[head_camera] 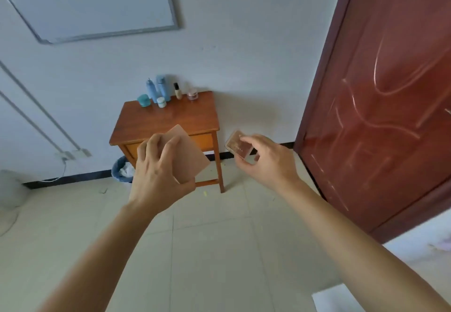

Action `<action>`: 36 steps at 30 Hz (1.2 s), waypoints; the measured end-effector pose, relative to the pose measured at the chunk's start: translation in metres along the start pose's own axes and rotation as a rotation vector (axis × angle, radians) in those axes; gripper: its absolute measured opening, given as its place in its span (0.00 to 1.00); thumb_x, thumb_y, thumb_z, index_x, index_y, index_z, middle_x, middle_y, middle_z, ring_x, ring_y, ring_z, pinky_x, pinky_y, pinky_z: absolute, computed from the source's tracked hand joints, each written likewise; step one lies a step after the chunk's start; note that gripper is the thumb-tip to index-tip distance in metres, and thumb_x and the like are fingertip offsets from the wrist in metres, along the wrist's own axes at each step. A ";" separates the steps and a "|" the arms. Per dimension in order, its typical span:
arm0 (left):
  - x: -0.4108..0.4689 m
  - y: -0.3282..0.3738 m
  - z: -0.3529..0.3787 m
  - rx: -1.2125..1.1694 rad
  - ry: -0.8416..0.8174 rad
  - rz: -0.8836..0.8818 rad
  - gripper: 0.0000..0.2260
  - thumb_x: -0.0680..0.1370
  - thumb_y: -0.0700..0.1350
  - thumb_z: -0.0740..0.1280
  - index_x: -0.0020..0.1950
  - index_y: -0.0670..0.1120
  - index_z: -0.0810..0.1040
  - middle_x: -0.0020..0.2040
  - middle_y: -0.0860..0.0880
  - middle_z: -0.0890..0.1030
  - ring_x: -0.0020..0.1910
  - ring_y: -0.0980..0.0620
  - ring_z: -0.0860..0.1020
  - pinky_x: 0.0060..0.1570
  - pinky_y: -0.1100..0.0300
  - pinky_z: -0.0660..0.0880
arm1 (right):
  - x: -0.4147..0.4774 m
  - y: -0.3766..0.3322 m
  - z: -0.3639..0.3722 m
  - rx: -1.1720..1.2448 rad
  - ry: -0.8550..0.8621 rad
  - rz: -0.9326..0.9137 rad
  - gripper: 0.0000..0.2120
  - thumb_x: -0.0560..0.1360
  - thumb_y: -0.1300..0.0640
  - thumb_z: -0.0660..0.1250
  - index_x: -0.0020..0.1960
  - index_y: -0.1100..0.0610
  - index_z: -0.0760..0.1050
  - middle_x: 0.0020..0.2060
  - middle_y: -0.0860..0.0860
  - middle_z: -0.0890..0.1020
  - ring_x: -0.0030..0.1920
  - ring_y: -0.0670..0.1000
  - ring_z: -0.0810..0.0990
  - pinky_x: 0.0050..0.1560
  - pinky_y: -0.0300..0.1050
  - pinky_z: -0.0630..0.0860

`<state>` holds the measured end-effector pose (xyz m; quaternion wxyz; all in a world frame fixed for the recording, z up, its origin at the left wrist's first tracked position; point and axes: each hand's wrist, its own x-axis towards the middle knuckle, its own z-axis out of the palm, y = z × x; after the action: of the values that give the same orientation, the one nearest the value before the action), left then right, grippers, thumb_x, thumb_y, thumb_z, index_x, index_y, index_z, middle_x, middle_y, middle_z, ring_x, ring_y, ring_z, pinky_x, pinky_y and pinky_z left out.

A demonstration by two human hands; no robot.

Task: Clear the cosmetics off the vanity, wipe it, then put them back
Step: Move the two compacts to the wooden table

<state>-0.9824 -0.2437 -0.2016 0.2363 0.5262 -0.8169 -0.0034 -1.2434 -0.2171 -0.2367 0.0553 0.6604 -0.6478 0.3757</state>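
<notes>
A plain room in someone's home.
A small reddish-brown wooden table (170, 120) stands against the white wall, tall blue plastic cosmetic bottles (156, 90) at its back edge; right of it a dark-red panelled door (390, 91), left a blue waste bin (116, 168).

Your vanity (168, 118), a small reddish-brown wooden table, stands against the wall. Upright along its back edge are a teal jar (143, 100), a blue bottle (151, 90), a second blue bottle (161, 88) just beside it, a white jar (161, 102) in front of those, a beige bottle (177, 90) with a dark cap, and a pink jar (192, 93) farthest right. Your left hand (158, 165) grips a flat, pinkish-tan square palette (189, 157), tilted. Your right hand (266, 157) pinches a smaller brown compact (238, 144) with lettering on its face, also tilted.
</notes>
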 end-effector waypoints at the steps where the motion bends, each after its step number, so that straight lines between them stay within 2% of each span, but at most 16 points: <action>1: 0.004 -0.013 0.002 0.009 -0.001 -0.011 0.44 0.61 0.55 0.79 0.72 0.50 0.62 0.70 0.46 0.61 0.67 0.41 0.59 0.56 0.38 0.73 | 0.009 -0.005 0.014 0.004 -0.017 -0.014 0.19 0.70 0.41 0.70 0.58 0.47 0.79 0.51 0.41 0.82 0.36 0.41 0.79 0.30 0.38 0.74; 6: 0.038 -0.063 0.026 0.010 0.007 -0.091 0.44 0.61 0.57 0.78 0.72 0.51 0.62 0.70 0.47 0.61 0.67 0.42 0.60 0.55 0.40 0.74 | 0.058 -0.013 0.079 0.019 -0.077 -0.067 0.20 0.69 0.40 0.72 0.58 0.47 0.80 0.51 0.41 0.83 0.38 0.41 0.81 0.31 0.34 0.69; 9: 0.069 -0.093 0.045 0.034 -0.030 -0.116 0.44 0.62 0.59 0.77 0.72 0.52 0.61 0.70 0.46 0.61 0.67 0.43 0.60 0.55 0.40 0.75 | 0.097 -0.008 0.122 0.046 -0.128 -0.072 0.20 0.70 0.40 0.72 0.59 0.47 0.79 0.50 0.41 0.83 0.38 0.42 0.81 0.31 0.35 0.72; 16: 0.208 -0.163 0.092 0.088 -0.086 -0.151 0.45 0.63 0.60 0.76 0.74 0.52 0.59 0.71 0.48 0.60 0.68 0.45 0.58 0.58 0.41 0.73 | 0.223 0.031 0.227 0.077 -0.144 -0.073 0.21 0.69 0.41 0.72 0.59 0.48 0.79 0.50 0.41 0.83 0.38 0.41 0.81 0.32 0.37 0.77; 21: 0.308 -0.203 0.110 0.123 -0.135 -0.191 0.45 0.63 0.63 0.75 0.75 0.54 0.57 0.72 0.50 0.58 0.69 0.47 0.56 0.61 0.44 0.72 | 0.325 0.052 0.283 0.081 -0.171 -0.059 0.21 0.70 0.40 0.70 0.61 0.46 0.79 0.52 0.40 0.83 0.41 0.41 0.81 0.35 0.33 0.74; 27: 0.372 -0.265 0.132 0.153 -0.150 -0.240 0.45 0.61 0.63 0.74 0.74 0.54 0.61 0.71 0.49 0.61 0.68 0.46 0.60 0.64 0.43 0.68 | 0.405 0.048 0.349 0.117 -0.216 -0.081 0.21 0.70 0.41 0.71 0.60 0.46 0.79 0.51 0.41 0.84 0.40 0.41 0.81 0.36 0.32 0.71; 31: 0.407 -0.317 0.162 0.171 -0.237 -0.252 0.46 0.61 0.64 0.74 0.74 0.54 0.59 0.72 0.50 0.61 0.69 0.46 0.60 0.63 0.44 0.68 | 0.431 0.048 0.400 0.111 -0.295 -0.075 0.20 0.71 0.41 0.71 0.61 0.47 0.79 0.51 0.41 0.84 0.41 0.40 0.80 0.37 0.29 0.68; 36: 0.453 -0.386 0.213 0.182 -0.429 -0.231 0.47 0.63 0.65 0.73 0.75 0.55 0.54 0.73 0.51 0.56 0.71 0.47 0.56 0.68 0.45 0.64 | 0.458 0.060 0.466 0.036 -0.418 -0.010 0.21 0.72 0.39 0.68 0.63 0.45 0.77 0.54 0.40 0.82 0.40 0.33 0.70 0.36 0.22 0.59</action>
<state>-0.8853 -0.8580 -0.3155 0.0073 0.6224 -0.7796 -0.0684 -1.1547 -0.8594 -0.3328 -0.0906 0.7280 -0.6351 0.2418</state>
